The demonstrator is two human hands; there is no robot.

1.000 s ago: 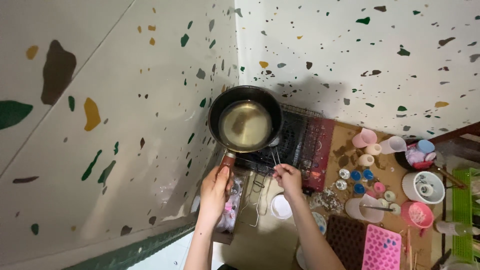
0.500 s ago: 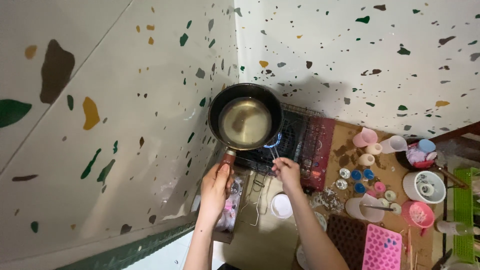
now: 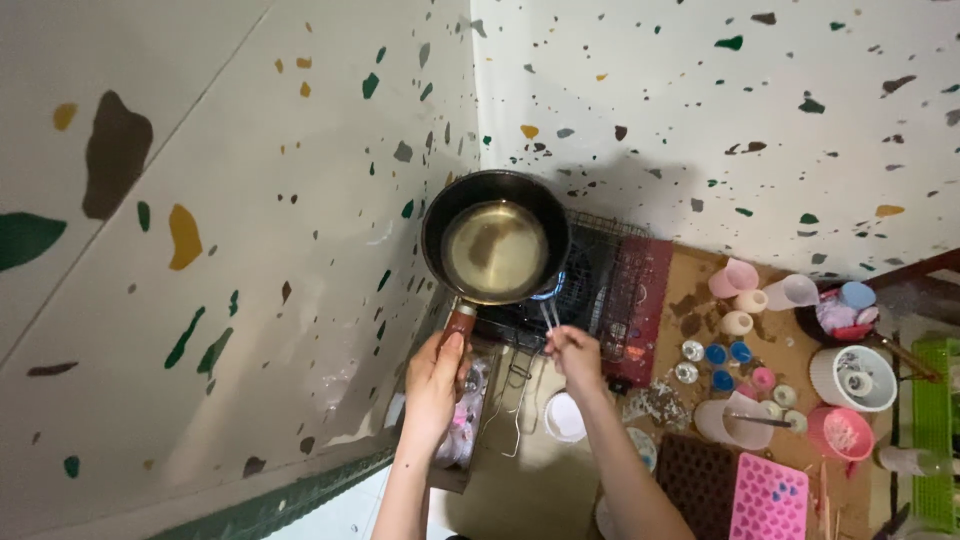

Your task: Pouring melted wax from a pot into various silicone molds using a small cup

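Note:
My left hand (image 3: 437, 378) grips the reddish-brown handle of a small black saucepan (image 3: 495, 238) and holds it raised over a red portable gas stove (image 3: 640, 300). The pan holds a clear yellowish liquid. My right hand (image 3: 577, 352) pinches a thin metal tool (image 3: 550, 313), which looks like tweezers, with its tip pointing toward the burner under the pan's right edge. A blue flame (image 3: 556, 290) shows at the burner. A wire grate lies over the stove top.
Speckled white walls meet in a corner behind the stove. To the right on a brown surface stand pink and white cups (image 3: 735, 278), small blue and pink tins (image 3: 725, 355), a white measuring cup (image 3: 730, 420), a pink heart mould (image 3: 768, 500), a brown mould (image 3: 690, 475) and a white bowl (image 3: 565, 415).
A blue flame appeared at the burner half a second ago and still burns. My hands and the pan have barely shifted.

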